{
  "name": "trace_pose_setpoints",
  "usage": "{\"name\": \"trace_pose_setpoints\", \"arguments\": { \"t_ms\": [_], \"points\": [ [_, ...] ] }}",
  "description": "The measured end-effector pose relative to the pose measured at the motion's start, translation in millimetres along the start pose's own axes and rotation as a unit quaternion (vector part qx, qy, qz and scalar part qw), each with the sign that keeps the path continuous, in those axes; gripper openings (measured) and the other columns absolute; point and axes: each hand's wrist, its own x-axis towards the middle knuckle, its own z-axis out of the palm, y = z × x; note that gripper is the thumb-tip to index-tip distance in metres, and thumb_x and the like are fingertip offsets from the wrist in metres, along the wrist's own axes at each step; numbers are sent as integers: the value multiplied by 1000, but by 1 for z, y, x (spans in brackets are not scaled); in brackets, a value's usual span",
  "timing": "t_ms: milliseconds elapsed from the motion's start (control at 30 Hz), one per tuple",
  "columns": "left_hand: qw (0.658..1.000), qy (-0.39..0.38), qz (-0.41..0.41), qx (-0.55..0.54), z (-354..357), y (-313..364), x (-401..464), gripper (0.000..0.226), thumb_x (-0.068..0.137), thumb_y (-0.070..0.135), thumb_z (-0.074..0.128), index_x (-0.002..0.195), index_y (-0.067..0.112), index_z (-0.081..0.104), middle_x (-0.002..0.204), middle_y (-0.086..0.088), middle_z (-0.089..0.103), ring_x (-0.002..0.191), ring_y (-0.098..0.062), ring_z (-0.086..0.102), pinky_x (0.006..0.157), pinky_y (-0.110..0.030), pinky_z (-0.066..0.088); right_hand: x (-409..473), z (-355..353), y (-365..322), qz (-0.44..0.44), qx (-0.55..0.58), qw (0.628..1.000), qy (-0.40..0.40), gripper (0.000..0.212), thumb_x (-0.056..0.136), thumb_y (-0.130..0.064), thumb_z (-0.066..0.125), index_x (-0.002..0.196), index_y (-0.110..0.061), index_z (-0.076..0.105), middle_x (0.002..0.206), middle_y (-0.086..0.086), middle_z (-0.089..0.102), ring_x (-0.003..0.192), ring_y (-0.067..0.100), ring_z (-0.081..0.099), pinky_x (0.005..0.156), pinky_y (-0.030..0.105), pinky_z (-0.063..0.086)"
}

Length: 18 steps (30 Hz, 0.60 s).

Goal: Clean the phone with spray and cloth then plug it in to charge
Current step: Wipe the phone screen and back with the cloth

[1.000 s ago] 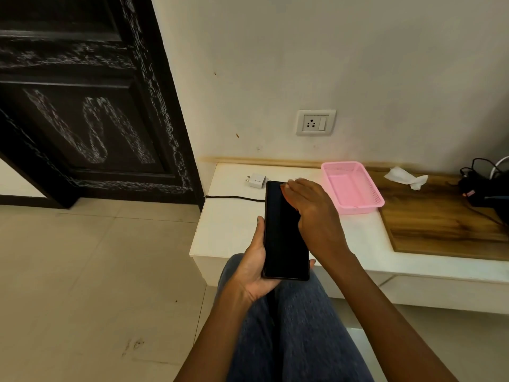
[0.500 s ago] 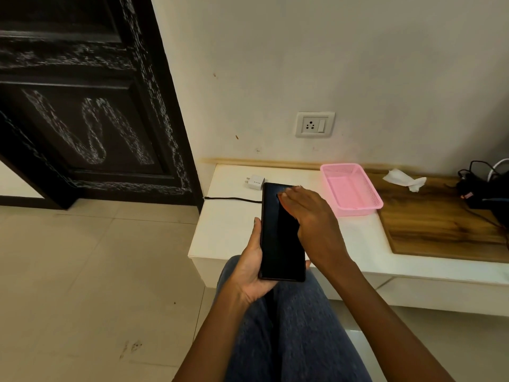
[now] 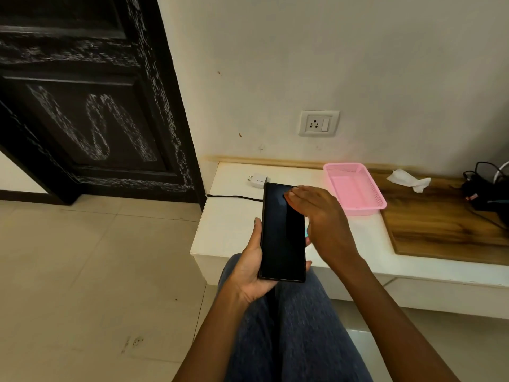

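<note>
flanking dark door (image 3: 82, 106), white ledge (image 3: 234, 230), tiled floor (image 3: 82, 271)

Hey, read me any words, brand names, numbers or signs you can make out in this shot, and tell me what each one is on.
No text here can be read.
White charger adapter: a faint grey mark on its face, too small to read.
Phone: screen dark, nothing shown.
Wall socket: no lettering visible.
Dark door: white chalky scrawls, not legible as words.

No text can be read anywhere. The white charger adapter (image 3: 258, 180), at 12 o'clock on the ledge, carries a small grey mark, too blurred to read.
</note>
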Motion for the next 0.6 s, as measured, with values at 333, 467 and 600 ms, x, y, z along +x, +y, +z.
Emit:
{"name": "trace_pose_setpoints", "arguments": {
  "t_ms": [333, 467, 600],
  "points": [
    [1000, -7, 1, -22, -4, 3, 1, 70, 84, 62, 46, 135, 14, 52, 131, -20, 58, 120, -33, 57, 95, -52, 49, 2, 5, -10, -34, 17, 999, -6, 49, 58, 18, 76, 105, 4, 68, 106, 20, 69, 102, 38, 63, 91, 49, 48],
    [1000, -11, 5, -18, -3, -1, 1, 70, 86, 61, 45, 139, 15, 47, 129, -19, 59, 117, -32, 59, 93, -53, 49, 12, 2, -2, 10, 6, 1000, 2, 42, 63, 14, 68, 104, 5, 68, 105, 22, 69, 100, 44, 62, 84, 55, 51],
    [1000, -2, -1, -3, -3, 1, 2, 70, 85, 63, 45, 135, 15, 52, 133, -19, 56, 121, -32, 56, 100, -51, 45, 14, 7, -15, 0, 3, 1000, -4, 40, 67, 12, 68, 106, 4, 67, 106, 19, 69, 102, 38, 62, 86, 49, 52]
  ]
}}
